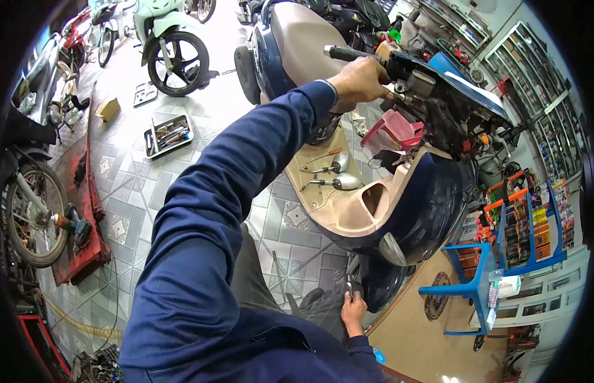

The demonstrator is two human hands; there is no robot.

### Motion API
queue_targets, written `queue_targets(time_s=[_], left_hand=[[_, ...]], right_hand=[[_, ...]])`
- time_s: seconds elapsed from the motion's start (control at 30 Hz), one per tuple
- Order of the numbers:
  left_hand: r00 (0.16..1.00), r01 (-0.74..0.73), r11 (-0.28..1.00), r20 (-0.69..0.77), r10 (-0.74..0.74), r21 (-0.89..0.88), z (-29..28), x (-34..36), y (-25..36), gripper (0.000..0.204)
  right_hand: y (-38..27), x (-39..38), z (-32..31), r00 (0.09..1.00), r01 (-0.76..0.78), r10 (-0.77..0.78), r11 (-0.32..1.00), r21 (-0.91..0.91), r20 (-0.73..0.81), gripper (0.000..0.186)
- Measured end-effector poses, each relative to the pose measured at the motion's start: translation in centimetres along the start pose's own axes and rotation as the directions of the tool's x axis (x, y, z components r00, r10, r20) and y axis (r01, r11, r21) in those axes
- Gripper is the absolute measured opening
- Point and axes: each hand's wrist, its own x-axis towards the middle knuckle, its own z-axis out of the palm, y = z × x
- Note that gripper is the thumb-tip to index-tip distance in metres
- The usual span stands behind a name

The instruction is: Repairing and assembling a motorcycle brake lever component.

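Note:
A dark blue scooter [431,204] with a tan seat stands before me, its handlebar cover partly off. My left hand [360,80] reaches across to the handlebar, beside the black grip [341,53]. Its fingers are closed around a metal part there, which the hand partly hides. Low beside my leg, my right hand [354,311] is closed on a slim, dark hand tool [352,281] that points up toward the scooter's front wheel. Two mirrors [346,182] and a screwdriver [329,156] lie on the scooter's tan footboard [309,195].
A tool tray [168,136] sits on the tiled floor to the left, near a yellow box [108,110]. Other motorbikes [175,60] stand at the far left. Beyond the scooter is a pink stool [392,131]; a blue stool [466,288] stands at the right.

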Motion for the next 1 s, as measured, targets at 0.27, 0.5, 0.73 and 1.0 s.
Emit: queue_targets(time_s=[0.27, 0.5, 0.73, 1.0], left_hand=[[0.998, -0.002, 0.989, -0.065, -0.007, -0.145, -0.4, -1.1, 0.6, 0.043], [0.992, 0.089, 0.993, -0.091, -0.082, 0.082, -1.0, -2.3, -0.3, 0.035], [0.977, -0.029, 0.987, -0.205, 0.061, 0.157, 0.4, -1.8, -0.6, 0.043], [0.978, -0.047, 0.994, -0.198, 0.065, 0.094, -1.1, -2.3, -0.8, 0.030]], right_hand=[[1.0, -0.1, 0.6, 1.000, 0.003, -0.002, 0.995, -0.098, 0.009, 0.030], [-3.3, 0.6, -5.1, 0.986, -0.097, 0.050, 0.947, 0.305, 0.159, 0.023], [-19.9, 13.0, -21.4, 0.935, 0.323, -0.273, 0.919, 0.226, -0.228, 0.021], [-33.3, 27.3, -29.2, 0.801, 0.545, -0.513, 0.838, 0.021, -0.309, 0.026]])
